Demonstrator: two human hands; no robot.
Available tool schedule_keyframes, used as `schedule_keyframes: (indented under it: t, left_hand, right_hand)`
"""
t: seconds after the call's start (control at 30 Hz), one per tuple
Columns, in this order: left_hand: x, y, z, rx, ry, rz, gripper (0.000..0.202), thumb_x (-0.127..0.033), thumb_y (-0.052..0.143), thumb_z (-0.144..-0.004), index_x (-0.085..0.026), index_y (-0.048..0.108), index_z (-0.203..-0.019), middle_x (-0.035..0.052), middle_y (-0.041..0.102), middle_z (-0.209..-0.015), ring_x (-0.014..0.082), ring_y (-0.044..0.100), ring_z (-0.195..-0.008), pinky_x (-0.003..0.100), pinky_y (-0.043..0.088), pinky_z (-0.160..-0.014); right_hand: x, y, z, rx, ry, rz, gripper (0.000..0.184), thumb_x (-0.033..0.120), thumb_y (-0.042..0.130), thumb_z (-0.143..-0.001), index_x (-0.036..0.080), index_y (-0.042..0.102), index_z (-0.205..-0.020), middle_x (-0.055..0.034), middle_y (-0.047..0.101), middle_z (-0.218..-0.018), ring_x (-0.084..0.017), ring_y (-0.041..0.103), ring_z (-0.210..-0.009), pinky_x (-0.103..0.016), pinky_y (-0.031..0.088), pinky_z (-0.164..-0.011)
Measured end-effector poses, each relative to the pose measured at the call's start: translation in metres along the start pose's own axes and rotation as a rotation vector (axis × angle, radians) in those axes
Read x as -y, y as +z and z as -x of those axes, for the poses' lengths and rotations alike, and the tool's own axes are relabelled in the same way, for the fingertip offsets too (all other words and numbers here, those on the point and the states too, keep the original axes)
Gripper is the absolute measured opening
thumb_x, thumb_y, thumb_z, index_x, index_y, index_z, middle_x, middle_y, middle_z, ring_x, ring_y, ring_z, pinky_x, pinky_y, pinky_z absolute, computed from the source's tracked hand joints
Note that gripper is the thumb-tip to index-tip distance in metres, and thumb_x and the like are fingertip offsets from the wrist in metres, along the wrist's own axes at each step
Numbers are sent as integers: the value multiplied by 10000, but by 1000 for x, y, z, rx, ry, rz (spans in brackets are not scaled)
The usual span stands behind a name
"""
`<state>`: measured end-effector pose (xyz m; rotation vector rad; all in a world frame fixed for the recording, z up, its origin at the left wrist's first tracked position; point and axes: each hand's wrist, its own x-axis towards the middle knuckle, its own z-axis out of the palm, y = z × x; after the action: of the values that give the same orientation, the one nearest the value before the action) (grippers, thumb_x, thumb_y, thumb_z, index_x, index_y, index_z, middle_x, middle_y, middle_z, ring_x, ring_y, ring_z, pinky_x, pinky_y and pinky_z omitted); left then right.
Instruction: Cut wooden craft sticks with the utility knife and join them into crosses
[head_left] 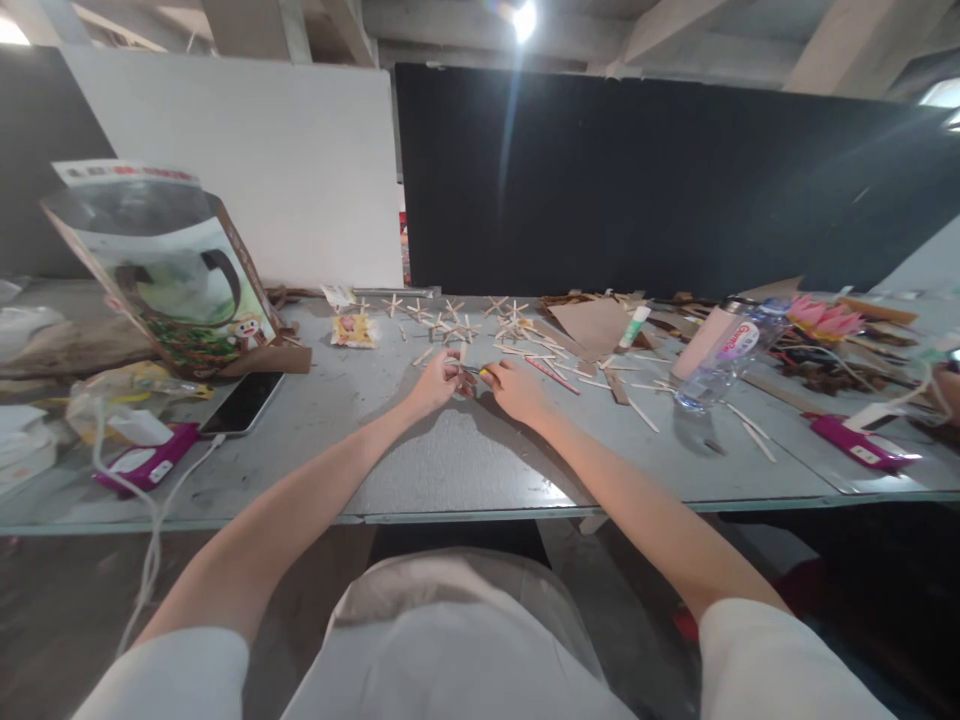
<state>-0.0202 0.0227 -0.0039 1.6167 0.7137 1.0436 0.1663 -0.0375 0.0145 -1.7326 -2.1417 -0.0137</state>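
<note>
Both my hands meet over the middle of the grey table [465, 460]. My left hand [436, 382] is closed in a pinch on a small wooden stick piece. My right hand [517, 388] is closed on a small tool with a yellow tip [484, 374] that points at the left hand. Just beyond my hands lie several star-shaped stick assemblies [450, 325] and loose wooden sticks [555, 365].
A printed cardboard box [169, 270] leans at the left beside a black phone [241, 403] and a pink charger with a white cable [146, 465]. On the right lie a clear plastic bottle [716, 355], a glue tube [634, 327], cardboard scraps [592, 322], pink paper flowers [825, 318] and another pink device [859, 442].
</note>
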Motion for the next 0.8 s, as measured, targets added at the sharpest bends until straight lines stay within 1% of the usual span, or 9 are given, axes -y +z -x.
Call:
schedule_keyframes:
  t: [0.07,0.13,0.23,0.37,0.43,0.6,0.7,0.8]
  left_hand:
    - [0,0,0,15,2,1,398,-99,701,-856,-184,492,-1184,5,759,-754,130,697,-555,258,558,-626]
    - [0,0,1,22,5,1,438,-126,722,-859,-181,492,-1227,11,762,-753,135,703,-558,257,562,-627]
    - [0,0,1,15,6,-6,456,-198,753,-872,-171,502,-1252,38,772,-777,148,712,-566,271,569,-635]
    - [2,-1,1,2,11,-43,476,-271,770,-875,-161,522,-1265,42,763,-759,160,707,-546,285,568,-620]
    - [4,-1,0,-1,12,-51,461,-262,755,-881,-157,527,-1267,39,761,-750,155,702,-538,279,566,-617]
    - [4,-4,-2,-13,-4,-60,417,-181,694,-890,-159,526,-1272,24,755,-723,137,682,-524,265,558,-612]
    - [3,-4,-2,-31,-2,-80,419,-137,648,-888,-152,525,-1288,24,756,-721,145,683,-527,283,561,-620]
    - [2,-4,-1,-54,21,-81,419,-141,650,-881,-157,534,-1283,20,755,-726,142,682,-533,277,555,-619]
  right_hand:
    - [-1,0,-1,3,-8,-4,364,324,362,-1116,207,692,-1212,-100,662,-1141,-201,628,-1060,-279,401,-879]
    - [-3,0,-2,5,-15,-7,365,310,367,-1114,203,703,-1208,-101,660,-1134,-199,622,-1069,-279,399,-887]
    - [-5,-1,-4,5,-25,-8,364,300,374,-1112,206,707,-1228,-101,657,-1143,-198,614,-1094,-282,399,-900]
    - [-8,0,-7,0,-32,4,365,293,377,-1110,196,706,-1235,-103,653,-1141,-202,604,-1118,-289,397,-925]
    - [-9,1,-8,-4,-35,15,365,283,375,-1108,190,700,-1245,-108,648,-1154,-207,593,-1143,-292,396,-939]
    - [-6,2,-10,-13,-42,42,367,237,361,-1101,194,665,-1303,-120,637,-1215,-222,561,-1208,-312,382,-989]
    - [-3,0,-9,-14,-37,54,365,228,355,-1099,197,660,-1297,-118,641,-1212,-225,568,-1200,-314,386,-981]
    - [1,-3,-8,-17,-36,65,360,228,356,-1097,200,658,-1292,-116,646,-1209,-229,571,-1196,-315,392,-971]
